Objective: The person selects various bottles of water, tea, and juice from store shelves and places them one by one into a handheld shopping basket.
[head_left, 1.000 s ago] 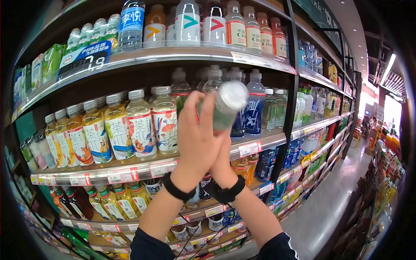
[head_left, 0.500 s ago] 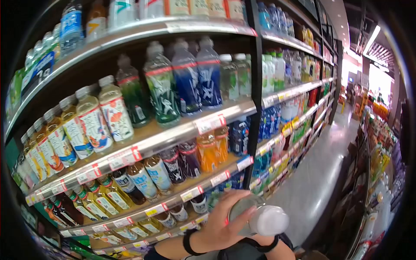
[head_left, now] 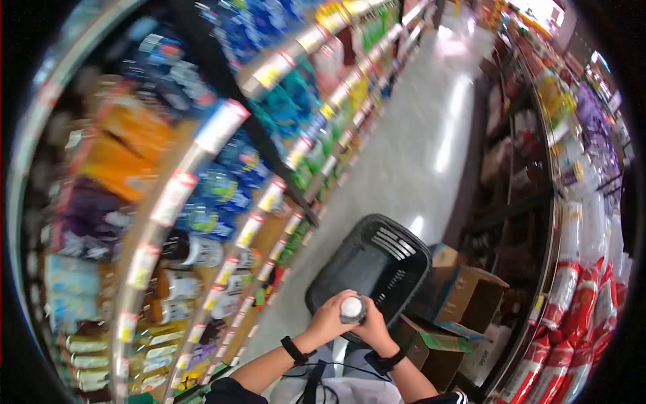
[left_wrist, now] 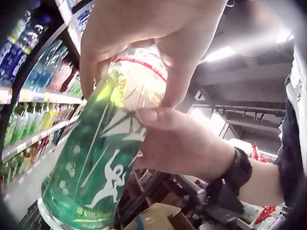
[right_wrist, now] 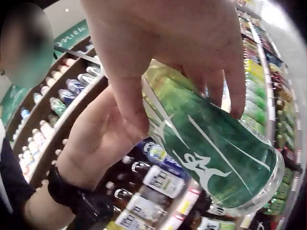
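A clear-capped drink bottle with a green label (left_wrist: pixel 98 158) is gripped by both hands in front of the body. From above, only its pale cap (head_left: pixel 352 308) and shoulder show. My left hand (head_left: pixel 328 322) curls its fingers and thumb round the upper part of the bottle. My right hand (head_left: pixel 374 330) wraps the bottle from the other side, its thumb on the label in the left wrist view. In the right wrist view the label (right_wrist: pixel 216 153) carries a white running figure, and the bottle tilts with its base toward the lower right.
A black shopping basket (head_left: pixel 363 259) stands on the aisle floor just beyond the hands. Opened cardboard boxes (head_left: pixel 471 296) lie to its right. Drink shelves (head_left: pixel 178 195) line the left, and red-and-white packets (head_left: pixel 572 296) fill a shelf on the right.
The head view has swung down and right from the shelves to the aisle floor, bringing the basket into sight. Both hands have lowered with the bottle, away from the shelf and nearer the body.
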Available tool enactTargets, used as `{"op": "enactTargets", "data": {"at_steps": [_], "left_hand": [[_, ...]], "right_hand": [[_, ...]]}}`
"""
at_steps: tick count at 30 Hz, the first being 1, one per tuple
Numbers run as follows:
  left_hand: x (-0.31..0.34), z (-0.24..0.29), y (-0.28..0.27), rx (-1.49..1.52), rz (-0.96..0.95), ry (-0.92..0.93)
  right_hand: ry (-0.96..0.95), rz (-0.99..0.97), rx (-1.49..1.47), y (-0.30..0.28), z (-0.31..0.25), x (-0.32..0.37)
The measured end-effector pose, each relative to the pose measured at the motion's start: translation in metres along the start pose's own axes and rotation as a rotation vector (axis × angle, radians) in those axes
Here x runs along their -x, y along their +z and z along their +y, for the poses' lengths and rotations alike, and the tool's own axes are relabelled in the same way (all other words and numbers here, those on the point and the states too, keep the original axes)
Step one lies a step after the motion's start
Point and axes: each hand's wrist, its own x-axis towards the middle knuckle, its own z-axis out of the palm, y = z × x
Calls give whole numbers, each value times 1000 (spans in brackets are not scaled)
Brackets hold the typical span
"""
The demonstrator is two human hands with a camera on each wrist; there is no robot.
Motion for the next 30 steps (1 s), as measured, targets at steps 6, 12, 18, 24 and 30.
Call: {"op": "enactTargets", "data": {"at_steps": [6,12,18,24,30], "left_hand": [[-37,-127,86,106,-106,-55],[-58,-260,145,143,-90,-178],[-64,-382,200,41,-63,-335],[-70,-460,252,89,-83,-562],[-69,-507,273,39,2,-628]], "right_hand": [[132,-35,15,35,153,-24],[146,-119,147,84,285,-69],[219,-69,151,166,415,-88],[364,116,49,223,475,-100],[377,61,-94,253,514,-107]]}}
